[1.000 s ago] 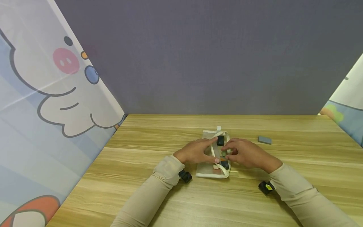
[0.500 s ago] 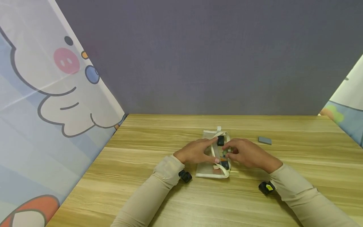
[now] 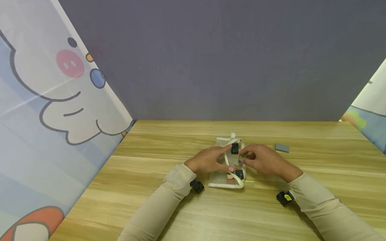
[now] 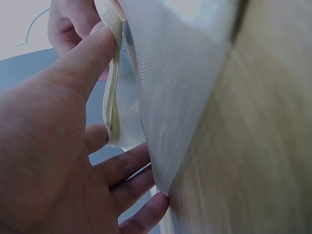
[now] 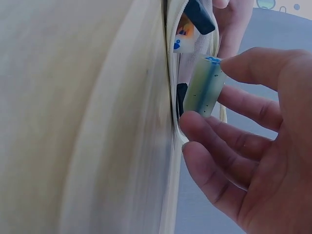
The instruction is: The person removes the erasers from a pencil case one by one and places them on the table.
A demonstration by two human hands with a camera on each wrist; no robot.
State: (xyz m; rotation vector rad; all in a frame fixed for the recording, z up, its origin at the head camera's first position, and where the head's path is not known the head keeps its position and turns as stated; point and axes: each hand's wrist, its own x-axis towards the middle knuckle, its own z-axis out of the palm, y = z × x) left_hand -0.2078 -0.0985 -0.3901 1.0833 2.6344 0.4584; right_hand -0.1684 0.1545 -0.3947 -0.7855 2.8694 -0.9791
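A mesh zip pouch (image 3: 219,179) with cream edging lies on the table, its mouth gaping to the right. My left hand (image 3: 208,160) rests on it, thumb and fingers spread along the zipper edge (image 4: 113,87). In my right hand (image 3: 265,160), thumb and fingertips pinch a small translucent green eraser-like block (image 5: 204,87) with a blue stripe. The block is at the pouch mouth. Inside the mouth sit a black block (image 3: 235,148) and a dark piece with an orange part (image 3: 239,174). The pouch's deeper contents are partly hidden.
A small grey block (image 3: 281,148) lies on the wooden table (image 3: 169,140), right of the pouch. A dark grey panel (image 3: 226,60) stands behind the table. A cartoon-printed sheet (image 3: 27,140) hangs on the left.
My right hand has shifted slightly right and up with the green block, whose blue end now shows. The left hand and the pouch stay nearly still.
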